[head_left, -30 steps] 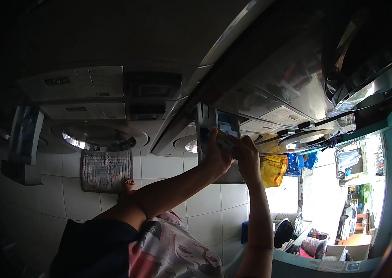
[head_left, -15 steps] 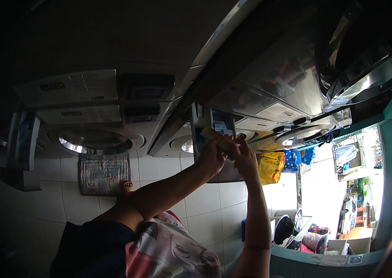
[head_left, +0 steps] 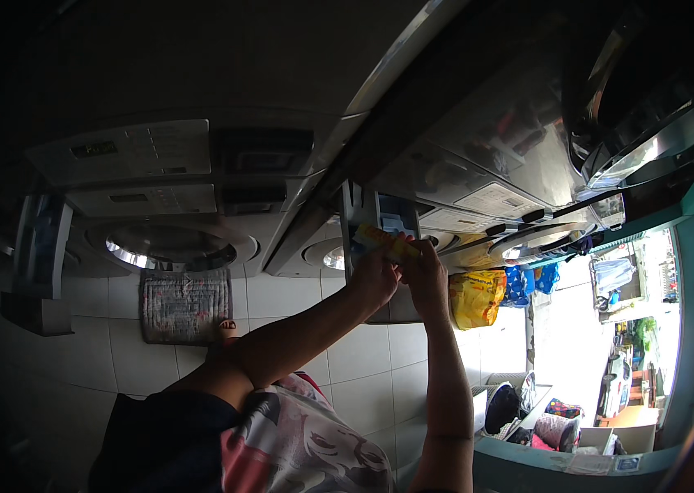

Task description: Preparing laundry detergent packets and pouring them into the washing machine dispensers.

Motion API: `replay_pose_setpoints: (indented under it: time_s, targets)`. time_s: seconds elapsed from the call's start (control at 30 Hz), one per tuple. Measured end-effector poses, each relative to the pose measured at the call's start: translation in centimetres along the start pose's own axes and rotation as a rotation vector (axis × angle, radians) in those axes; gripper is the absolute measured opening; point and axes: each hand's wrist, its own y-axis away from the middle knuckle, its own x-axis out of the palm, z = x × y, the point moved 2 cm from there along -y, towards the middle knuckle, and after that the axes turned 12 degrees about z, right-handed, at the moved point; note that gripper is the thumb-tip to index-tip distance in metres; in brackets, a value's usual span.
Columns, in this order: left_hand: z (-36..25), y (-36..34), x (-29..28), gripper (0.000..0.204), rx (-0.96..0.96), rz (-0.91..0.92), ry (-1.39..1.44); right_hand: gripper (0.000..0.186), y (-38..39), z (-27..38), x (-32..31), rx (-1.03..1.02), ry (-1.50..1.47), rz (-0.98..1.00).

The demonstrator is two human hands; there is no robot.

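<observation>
A yellow sachet-like packet (head_left: 373, 237) is held between my two hands, above a pulled-out detergent drawer (head_left: 397, 215) with a blue-toned compartment. The fingers of my left hand (head_left: 375, 279) are closed round the packet's middle. Right beside it, my right hand (head_left: 425, 275) grips the packet's right-hand end with its fingers pressed together. The two hands touch or nearly touch. Dim light and the fingers hide part of the packet, and I cannot tell whether it is torn open.
Front-loading washing machines (head_left: 168, 243) line the far side. Another detergent drawer (head_left: 39, 251) sticks out at far left. A patterned mat (head_left: 187, 308) lies on the tiled floor. To the right are a yellow bag (head_left: 476, 297), blue bags (head_left: 516, 286) and laundry baskets (head_left: 503, 404).
My right hand has shifted slightly left, closer to my left hand. More of the packet's yellow shows between the fingers. My left hand stays almost in place.
</observation>
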Motion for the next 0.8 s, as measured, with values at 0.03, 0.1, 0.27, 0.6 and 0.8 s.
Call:
replay_pose_setpoints:
  time_s: [0.03, 0.1, 0.27, 0.6, 0.8]
  targets:
    - [0.1, 0.0, 0.0, 0.018, -0.013, 0.004, 0.016, 0.025, 0.0, -0.2, 0.0, 0.000, -0.002, -0.001]
    - [-0.1, 0.2, 0.2, 0.020, -0.003, -0.004, 0.035, 0.025, 0.1, -0.1, 0.2, 0.000, 0.006, -0.052]
    - [-0.2, 0.2, 0.4, 0.025, 0.005, -0.042, 0.083, 0.021, 0.2, 0.0, 0.9, -0.015, -0.038, -0.118]
    - [-0.3, -0.4, 0.0, 0.017, -0.013, -0.069, 0.179, 0.013, 0.5, 0.6, 1.5, -0.057, -0.005, -0.190]
    - [-0.5, -0.9, -0.3, 0.026, -0.034, -0.181, 0.200, 0.011, 0.8, 0.5, 1.9, -0.043, 0.071, -0.225]
